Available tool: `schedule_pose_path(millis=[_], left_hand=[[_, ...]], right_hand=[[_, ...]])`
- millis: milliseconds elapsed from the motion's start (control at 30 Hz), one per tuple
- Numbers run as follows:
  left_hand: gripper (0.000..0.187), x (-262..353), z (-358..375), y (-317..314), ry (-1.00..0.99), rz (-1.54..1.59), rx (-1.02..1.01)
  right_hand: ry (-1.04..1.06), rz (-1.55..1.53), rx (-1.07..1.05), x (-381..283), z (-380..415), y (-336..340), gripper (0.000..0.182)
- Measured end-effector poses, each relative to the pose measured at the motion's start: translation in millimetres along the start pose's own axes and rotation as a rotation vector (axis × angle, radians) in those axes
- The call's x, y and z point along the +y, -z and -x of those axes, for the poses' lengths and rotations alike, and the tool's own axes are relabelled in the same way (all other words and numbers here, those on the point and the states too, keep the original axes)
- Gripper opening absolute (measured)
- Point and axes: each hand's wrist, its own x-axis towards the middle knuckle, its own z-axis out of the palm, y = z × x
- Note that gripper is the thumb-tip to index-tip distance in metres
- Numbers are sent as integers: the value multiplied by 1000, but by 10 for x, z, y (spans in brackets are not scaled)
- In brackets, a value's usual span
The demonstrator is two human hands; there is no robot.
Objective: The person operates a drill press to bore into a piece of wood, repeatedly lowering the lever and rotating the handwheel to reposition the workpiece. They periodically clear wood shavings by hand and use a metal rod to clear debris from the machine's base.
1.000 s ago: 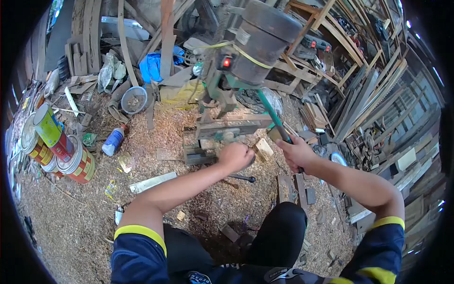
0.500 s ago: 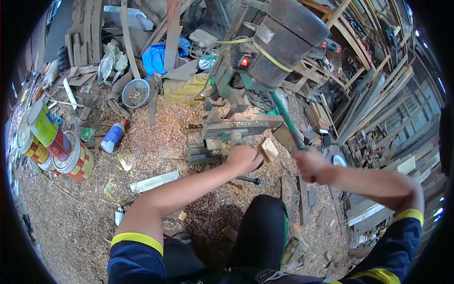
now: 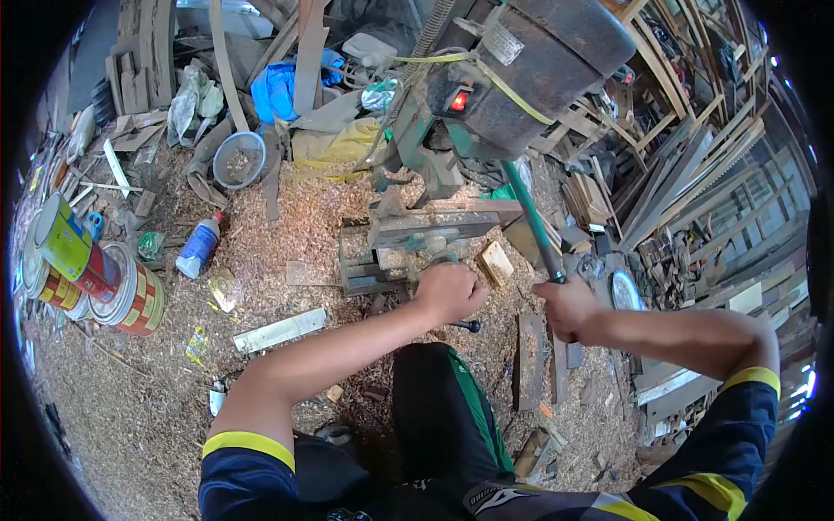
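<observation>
My right hand [image 3: 569, 310] is wrapped around the grip end of a long green lever [image 3: 532, 213], which slants down from a large, rusty machine [image 3: 530, 74] with a lit red switch [image 3: 460, 101]. Closed in a fist, my left hand [image 3: 452, 293] sits just in front of the machine's vise [image 3: 434, 227]; whatever its fingers hold is hidden. A dark wooden piece lies along the vise. Beneath the left fist, a black knob [image 3: 470, 326] on a rod pokes out. A small pale wood block [image 3: 496, 263] rests right of the fist.
Wood shavings cover the ground. Paint cans [image 3: 130, 291] stand at left, near a blue-labelled bottle [image 3: 200, 247] and a round basin [image 3: 239, 161]. Planks [image 3: 695, 187] lean at right. Wood strips [image 3: 528, 360] lie beside my right knee.
The view has shifted slightly, so the machine looks larger. My knee has swung left. Both hands keep almost the same places, the right one still on the lever.
</observation>
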Motion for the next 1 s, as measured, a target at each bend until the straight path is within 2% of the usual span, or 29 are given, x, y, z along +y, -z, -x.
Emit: schedule_pose_path(millis=[33, 100, 233, 400, 500, 600, 667, 700, 767, 800, 833, 900, 933, 967, 1000], left_hand=[[38, 3, 17, -9, -5, 37, 32], [38, -33, -11, -51, -5, 51, 45], [34, -48, 19, -52, -15, 104, 45], [33, 9, 19, 9, 23, 117, 17], [32, -5, 21, 11, 12, 92, 24], [31, -59, 17, -51, -24, 107, 67], [30, -70, 45, -81, -34, 141, 85], [30, -62, 45, -75, -30, 139, 82], [29, -40, 52, -60, -25, 173, 115], [29, -41, 51, -76, -29, 177, 112], [29, -52, 49, -87, -33, 165, 101], [29, -67, 30, -62, -38, 144, 94], [29, -40, 54, -58, -34, 143, 96], [29, -16, 50, -38, -37, 136, 104], [29, -12, 32, -19, -44, 129, 106]], right_hand=[[-11, -6, -4, 156, -82, -92, 32], [154, -27, 86, 325, -301, -268, 34], [184, -104, 39, 359, -364, -399, 36], [144, -118, -71, 316, -347, -291, 35], [38, -140, -138, 196, -224, -210, 35], [79, -105, -107, 247, -301, -227, 37], [194, -47, 52, 418, -459, -410, 37], [192, -48, 47, 515, -587, -467, 37], [318, 60, 191, 718, -887, -615, 36], [425, 63, 197, 843, -1068, -648, 35], [422, 63, 203, 861, -1051, -649, 35], [432, 18, 188, 821, -1034, -697, 38], [417, -75, 145, 798, -1014, -711, 52], [419, -77, 146, 775, -966, -658, 52], [353, -190, 24, 651, -804, -605, 58]])
